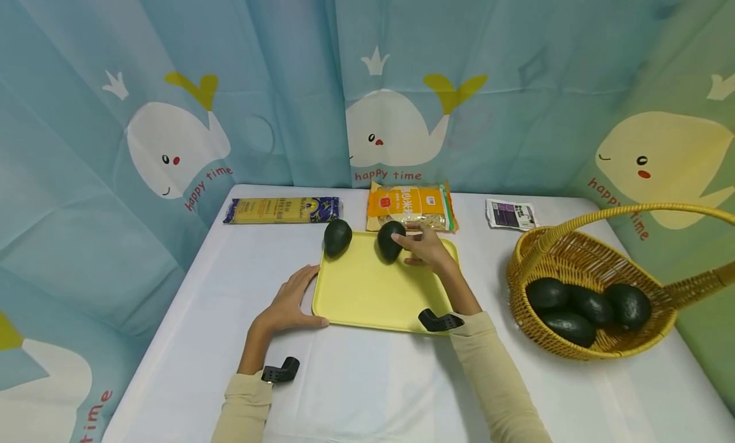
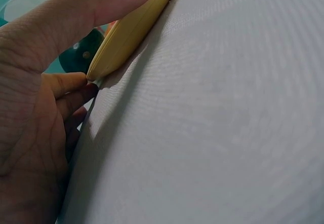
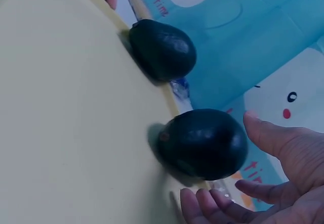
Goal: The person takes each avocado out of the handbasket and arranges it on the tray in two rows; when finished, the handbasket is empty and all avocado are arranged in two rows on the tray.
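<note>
We see avocado (image 1: 388, 244) at middle of far edge of tray (image 1: 373, 293), long axis near-to-far. Right hand (image 1: 423, 245), nearer, beside it toward tray's right edge, fingers spread. Left hand (image 1: 289, 304), also spread, touches tray's left edge.

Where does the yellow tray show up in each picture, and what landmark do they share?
Head: yellow tray, just below centre.
Left wrist: tray, upper edge, left of centre.
Right wrist: tray, filling the left side.
Shared landmark: left hand.
</note>
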`<state>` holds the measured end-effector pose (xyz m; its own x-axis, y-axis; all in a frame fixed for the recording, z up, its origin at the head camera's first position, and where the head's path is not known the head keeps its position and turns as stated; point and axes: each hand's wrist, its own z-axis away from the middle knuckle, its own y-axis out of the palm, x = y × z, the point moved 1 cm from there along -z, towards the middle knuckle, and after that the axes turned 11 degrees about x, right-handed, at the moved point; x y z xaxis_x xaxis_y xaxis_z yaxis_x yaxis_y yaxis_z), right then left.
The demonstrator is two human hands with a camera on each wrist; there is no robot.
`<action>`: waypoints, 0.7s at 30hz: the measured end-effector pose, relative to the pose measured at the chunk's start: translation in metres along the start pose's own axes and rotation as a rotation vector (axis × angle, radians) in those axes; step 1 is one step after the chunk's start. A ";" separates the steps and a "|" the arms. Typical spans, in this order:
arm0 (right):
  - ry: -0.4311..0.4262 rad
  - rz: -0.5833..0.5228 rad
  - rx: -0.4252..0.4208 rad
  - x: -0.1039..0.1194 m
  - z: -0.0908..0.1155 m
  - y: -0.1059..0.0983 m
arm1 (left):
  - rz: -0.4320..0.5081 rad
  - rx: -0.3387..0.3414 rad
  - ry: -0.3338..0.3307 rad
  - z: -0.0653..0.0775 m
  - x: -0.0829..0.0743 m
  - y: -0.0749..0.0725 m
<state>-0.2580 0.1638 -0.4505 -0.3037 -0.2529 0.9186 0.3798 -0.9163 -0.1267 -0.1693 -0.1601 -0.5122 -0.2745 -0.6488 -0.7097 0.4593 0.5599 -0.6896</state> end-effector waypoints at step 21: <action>-0.185 0.217 0.053 0.036 0.074 -0.021 | 0.016 -0.005 0.012 0.000 0.000 0.000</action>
<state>-0.2123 0.1974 -0.3874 -0.0474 -0.3761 0.9254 0.4655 -0.8280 -0.3126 -0.1697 -0.1606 -0.5122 -0.2773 -0.6335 -0.7223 0.4599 0.5726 -0.6787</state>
